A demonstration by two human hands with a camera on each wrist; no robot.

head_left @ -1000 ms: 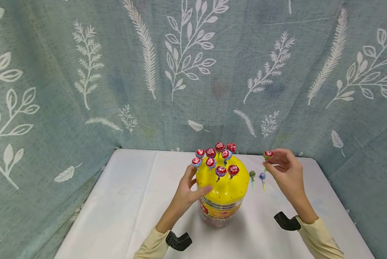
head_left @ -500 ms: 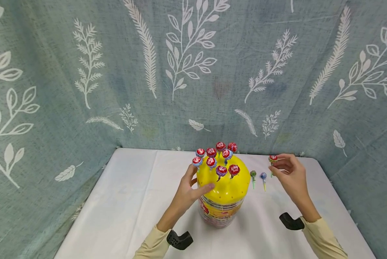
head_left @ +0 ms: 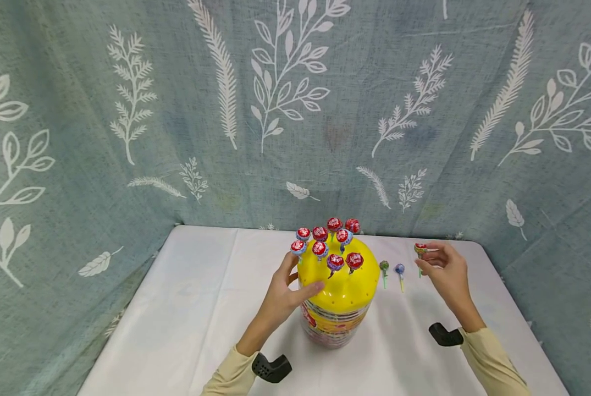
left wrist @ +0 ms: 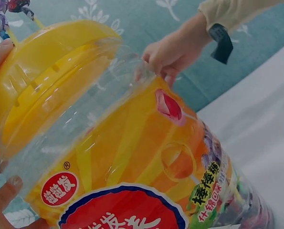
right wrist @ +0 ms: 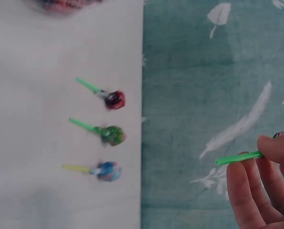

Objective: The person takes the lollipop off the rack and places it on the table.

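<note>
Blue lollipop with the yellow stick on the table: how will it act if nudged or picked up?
Nudged, the blue lollipop may swing in an arc rather than roll straight, since its round head sits at one end. The yellow stick looks straight, so probably stiff. Lifted by the stick's tip, it would likely dip, the head being far bulkier.

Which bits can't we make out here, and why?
Head: red lollipop lying on the table, apparently blocked by the jar.
Head: part of the left hand, behind the yellow lid.
Left wrist: big red logo, cut off by the bottom edge.
Right wrist: candy end of the held lollipop, mostly hidden by the right hand.
</note>
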